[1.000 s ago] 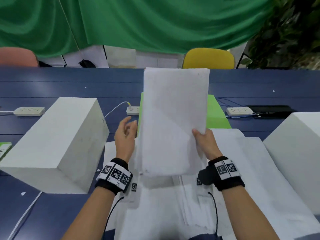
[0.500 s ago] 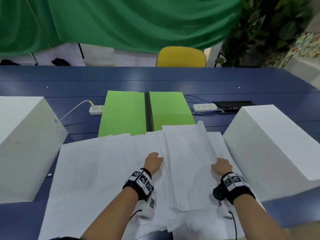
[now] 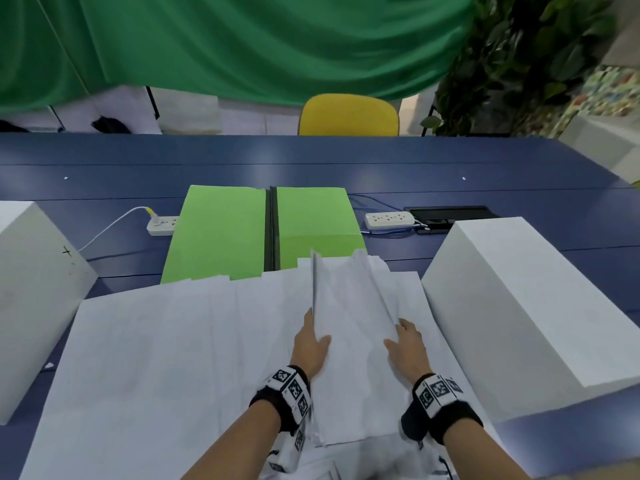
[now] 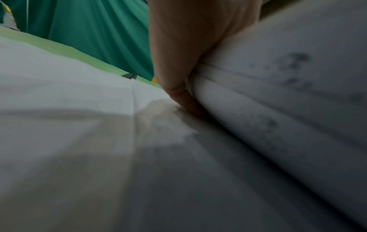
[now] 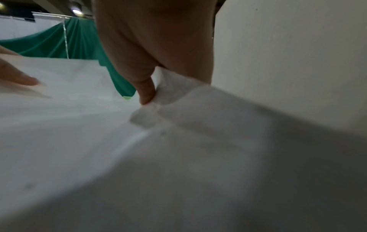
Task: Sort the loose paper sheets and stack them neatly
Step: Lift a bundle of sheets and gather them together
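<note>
Both hands, left hand (image 3: 309,344) and right hand (image 3: 407,348), grip the paper stack's (image 3: 349,327) side edges between their fingers, above the loose sheets (image 3: 173,341). Best to squeeze evenly inward and tap the edges flush.

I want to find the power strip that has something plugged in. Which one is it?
Start at the open green folder lying in the middle of the blue table. Just past its left edge lies a small white power strip. A yellow-tipped plug with a white cable goes into its top end, whereas the other strip, right of the folder, has blue cables beside it.
</note>
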A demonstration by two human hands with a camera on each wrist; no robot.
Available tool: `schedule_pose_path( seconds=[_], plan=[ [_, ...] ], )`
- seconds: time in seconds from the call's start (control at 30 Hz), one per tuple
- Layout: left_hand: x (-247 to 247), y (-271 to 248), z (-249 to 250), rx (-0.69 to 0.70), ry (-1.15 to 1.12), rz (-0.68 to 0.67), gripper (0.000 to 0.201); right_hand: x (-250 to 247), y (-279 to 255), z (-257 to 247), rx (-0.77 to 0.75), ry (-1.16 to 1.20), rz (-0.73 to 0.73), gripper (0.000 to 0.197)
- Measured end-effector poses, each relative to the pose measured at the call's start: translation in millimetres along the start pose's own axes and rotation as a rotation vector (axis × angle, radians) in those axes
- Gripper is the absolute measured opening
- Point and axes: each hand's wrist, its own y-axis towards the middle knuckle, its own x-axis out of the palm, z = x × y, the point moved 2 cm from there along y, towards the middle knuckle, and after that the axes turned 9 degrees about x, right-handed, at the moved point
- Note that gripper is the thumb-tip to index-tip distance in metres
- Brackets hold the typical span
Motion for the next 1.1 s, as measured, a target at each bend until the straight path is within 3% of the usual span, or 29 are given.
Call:
schedule_pose_path(
  seconds=[0.07, 0.2, 0.3, 0.37, 0.43, 0.47, 0.57, 0.63, 0.7, 0.8, 0.9, 1.0, 1.1],
  plan=[
    [2, 2, 1, 0.017, -0.045, -0.007, 0.061, -1, 3, 8, -0.001, 0.155, 0.02, 0.048],
    [-25, 5, 12, 0.135, -0.271, 0.059, 0.04, -13, 3, 18, 0.068, 0.7, 0.025, 0.058],
    [-49, -2, 34, 0.171, -0.49, 0.061, 0.026, -32, -3, -4, 0.024, 1.015, -0.19, 0.077],
    [-56, -9, 55, 0.196, -0.446, 0.049, 0.023, -47, -14, -30, -0.078, 1.003, -0.233, 0.065],
    [-65, -14, 81, 0.248, -0.373, 0.114, 0.021, -69, -28, -58, -0.145, 1.033, -0.136, 0.032],
    [-71, -16, 96, 0.294, -0.358, 0.166, 0.02, -80, -34, -71, -0.171, 1.043, -0.075, 0.026],
    [-91, -30, 139, 0.471, -0.357, 0.278, 0.017, -108, -45, -98, -0.263, 1.092, 0.036, 0.026],
    [-100, -38, 157, 0.569, -0.386, 0.319, 0.016, -120, -52, -109, -0.339, 1.121, 0.049, 0.014],
    [-109, -44, 161, 0.602, -0.435, 0.379, 0.018, -125, -58, -115, -0.41, 1.125, 0.027, 0.016],
    [-111, -44, 149, 0.568, -0.473, 0.405, 0.019, -109, -53, -107, -0.401, 1.056, -0.051, 0.018],
    [-101, -40, 129, 0.461, -0.454, 0.359, 0.013, -70, -39, -92, -0.295, 0.763, -0.126, 0.015],
    [-97, -27, 98, 0.33, -0.482, 0.365, 0.026, -69, -27, -80, -0.233, 0.752, 0.03, 0.021],
    [-93, -14, 50, 0.045, -0.386, 0.417, 0.033, -79, -15, -67, -0.122, 0.717, 0.074, 0.014]
  ],
)
